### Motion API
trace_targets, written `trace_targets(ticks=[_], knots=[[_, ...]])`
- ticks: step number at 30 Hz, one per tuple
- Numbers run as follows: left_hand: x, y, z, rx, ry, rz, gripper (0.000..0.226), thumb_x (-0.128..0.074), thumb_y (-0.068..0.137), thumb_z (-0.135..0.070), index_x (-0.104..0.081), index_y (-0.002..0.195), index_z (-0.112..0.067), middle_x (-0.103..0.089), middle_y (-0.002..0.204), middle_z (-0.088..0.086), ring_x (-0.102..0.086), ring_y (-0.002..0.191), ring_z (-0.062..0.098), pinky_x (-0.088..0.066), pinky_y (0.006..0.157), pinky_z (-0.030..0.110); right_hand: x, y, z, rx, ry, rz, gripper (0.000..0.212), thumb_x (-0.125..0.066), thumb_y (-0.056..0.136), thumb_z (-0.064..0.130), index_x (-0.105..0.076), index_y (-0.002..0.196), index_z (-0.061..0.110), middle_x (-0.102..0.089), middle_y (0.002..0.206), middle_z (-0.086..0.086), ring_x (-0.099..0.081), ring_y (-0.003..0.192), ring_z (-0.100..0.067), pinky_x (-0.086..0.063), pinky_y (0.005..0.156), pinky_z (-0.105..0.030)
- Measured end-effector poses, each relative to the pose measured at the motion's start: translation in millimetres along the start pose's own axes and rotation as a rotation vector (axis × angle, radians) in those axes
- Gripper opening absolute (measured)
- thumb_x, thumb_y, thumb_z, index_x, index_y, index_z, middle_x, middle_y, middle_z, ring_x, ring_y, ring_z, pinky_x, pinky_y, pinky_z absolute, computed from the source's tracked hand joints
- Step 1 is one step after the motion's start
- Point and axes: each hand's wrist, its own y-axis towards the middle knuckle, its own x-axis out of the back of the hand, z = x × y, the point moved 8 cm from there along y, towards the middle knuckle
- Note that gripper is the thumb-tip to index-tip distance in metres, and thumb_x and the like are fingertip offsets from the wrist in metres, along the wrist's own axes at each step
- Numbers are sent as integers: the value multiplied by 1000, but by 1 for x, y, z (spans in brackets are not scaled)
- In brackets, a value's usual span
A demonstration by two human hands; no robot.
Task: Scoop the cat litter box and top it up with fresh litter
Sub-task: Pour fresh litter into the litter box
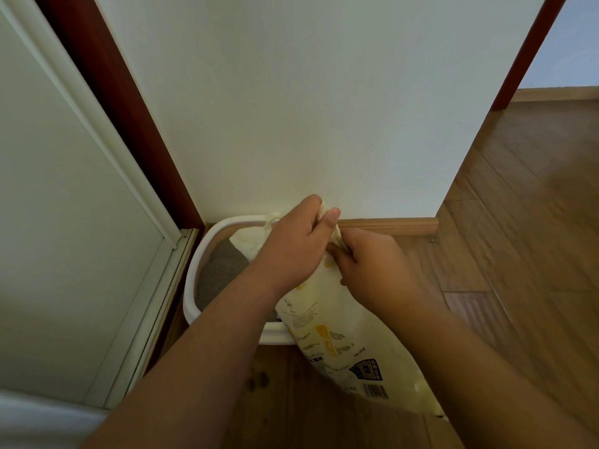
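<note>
A white litter box stands on the floor against the wall, with grey litter visible in its left half. A pale yellow litter bag with printed text and a barcode leans over the box's right side. My left hand pinches the bag's top edge between thumb and fingers. My right hand grips the same top edge just below it. The two hands touch. Both forearms hide much of the box and the bag's mouth.
A white wall rises behind the box, with a wooden skirting board at its foot. A white door with a dark red frame stands at left. Wooden floor runs right and forward.
</note>
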Motion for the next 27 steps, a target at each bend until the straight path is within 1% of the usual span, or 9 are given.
trace_targets(ticks=[3,6,8,10,13,17,22,25,27], knots=[[13,-1,5,20,-20,3,40,-40,105,-52,-56,93,-17,-60,86,6,-53,72,7,-45,69,29,1,-1,-4,-17,21,-22,27,-53,103,34,-53,77,27,-65,74,5,-67,67,-15,-57,65,-36],[28,-3,35,162,-56,-18,43,-31,106,-54,-64,104,-26,-66,100,-6,-60,94,6,-46,80,28,3,-3,-13,-65,52,-25,28,-54,103,33,-64,82,18,-65,72,5,-67,65,-15,-58,66,-39],[38,-1,62,209,160,-16,32,-33,105,-46,-63,102,-35,-66,102,-14,-59,95,7,-48,80,33,5,-3,-20,-112,46,-20,31,-53,103,35,-65,82,16,-65,71,3,-66,66,-16,-58,65,-37],[42,3,84,229,434,66,18,-42,101,-34,-59,107,-35,-67,106,-9,-59,91,13,-49,79,37,11,-5,-28,-150,47,-37,32,-52,104,35,-66,83,14,-64,71,3,-64,66,-16,-52,59,-31],[42,4,110,297,539,221,38,-60,93,-19,-58,128,-32,-62,123,-4,-57,102,15,-51,86,35,16,-5,-37,-182,49,-48,31,-50,105,33,-67,86,15,-62,72,6,-59,65,-11,-38,50,-25],[40,3,123,310,690,278,43,-64,93,-24,-58,135,-28,-59,136,1,-54,122,23,-50,100,44,19,-4,-44,-227,50,-50,30,-48,105,32,-67,89,16,-64,77,5,-57,65,-10,-35,51,-25],[49,4,140,385,689,156,50,-68,91,-38,-52,138,-34,-59,138,-1,-49,127,28,-47,103,50,22,-4,-49,-287,77,-56,28,-49,104,32,-62,86,15,-61,76,4,-55,66,-10,-36,53,-26],[41,5,142,387,704,245,52,-65,96,-33,-51,144,-19,-52,145,6,-49,130,27,-42,108,42,24,-4,-52,-320,107,-37,24,-47,105,30,-61,93,14,-62,82,2,-57,70,-13,-40,56,-27],[38,4,141,408,647,245,42,-62,99,-28,-57,137,-12,-56,139,9,-55,118,24,-46,98,36,25,-5,-56,-348,146,-19,23,-45,105,28,-59,93,15,-62,84,2,-57,72,-13,-40,57,-27]])
